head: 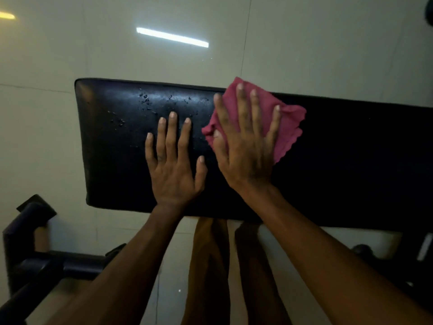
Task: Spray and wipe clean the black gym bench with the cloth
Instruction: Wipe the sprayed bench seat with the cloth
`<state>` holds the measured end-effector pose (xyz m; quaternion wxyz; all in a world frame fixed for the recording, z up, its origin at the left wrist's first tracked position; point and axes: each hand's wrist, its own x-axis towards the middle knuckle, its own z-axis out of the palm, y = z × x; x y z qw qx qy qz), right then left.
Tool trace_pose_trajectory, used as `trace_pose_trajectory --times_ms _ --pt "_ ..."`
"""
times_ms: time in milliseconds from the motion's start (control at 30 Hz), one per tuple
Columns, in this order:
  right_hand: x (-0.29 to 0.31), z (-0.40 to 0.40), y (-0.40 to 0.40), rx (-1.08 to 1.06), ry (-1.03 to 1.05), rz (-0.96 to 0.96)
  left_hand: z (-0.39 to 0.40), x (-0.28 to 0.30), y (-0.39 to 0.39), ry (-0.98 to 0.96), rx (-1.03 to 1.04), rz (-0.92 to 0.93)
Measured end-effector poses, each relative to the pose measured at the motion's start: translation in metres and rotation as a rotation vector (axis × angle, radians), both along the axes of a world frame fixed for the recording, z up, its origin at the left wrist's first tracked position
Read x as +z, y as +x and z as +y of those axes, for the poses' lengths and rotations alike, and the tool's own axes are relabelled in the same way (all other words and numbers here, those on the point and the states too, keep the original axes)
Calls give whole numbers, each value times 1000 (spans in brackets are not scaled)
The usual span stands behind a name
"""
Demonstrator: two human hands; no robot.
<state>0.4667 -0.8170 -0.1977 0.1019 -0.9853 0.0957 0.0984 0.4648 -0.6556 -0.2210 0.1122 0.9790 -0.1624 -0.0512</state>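
Note:
The black padded gym bench [112, 160] runs across the middle of the head view, with water droplets [146, 100] beading on its far left part. My left hand [174, 170] lies flat on the pad with fingers straight and spread. My right hand [247, 146] presses a pink-red cloth [289, 127] flat against the bench's far edge, fingers spread over it. The cloth sticks out to the right of and beyond my fingers. No spray bottle is in view.
Glossy light floor tiles [304, 55] surround the bench and reflect a ceiling light [172, 37]. Dark metal frame tubes [35, 254] of gym equipment stand at the lower left, more dark equipment [417, 254] at the lower right. My legs [232, 266] show below the bench.

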Motion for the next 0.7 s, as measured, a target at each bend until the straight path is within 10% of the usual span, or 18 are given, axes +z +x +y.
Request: trace_pose_trajectory --times_ms 133,433,700 --pt "2 -46 -46 79 40 37 0 -1 0 -8 12 -5" --pt "-7 -45 -6 -470 -109 -14 -1 -2 0 -24 16 -44" --pt "2 -55 -71 56 74 14 1 -1 0 -5 22 -52"
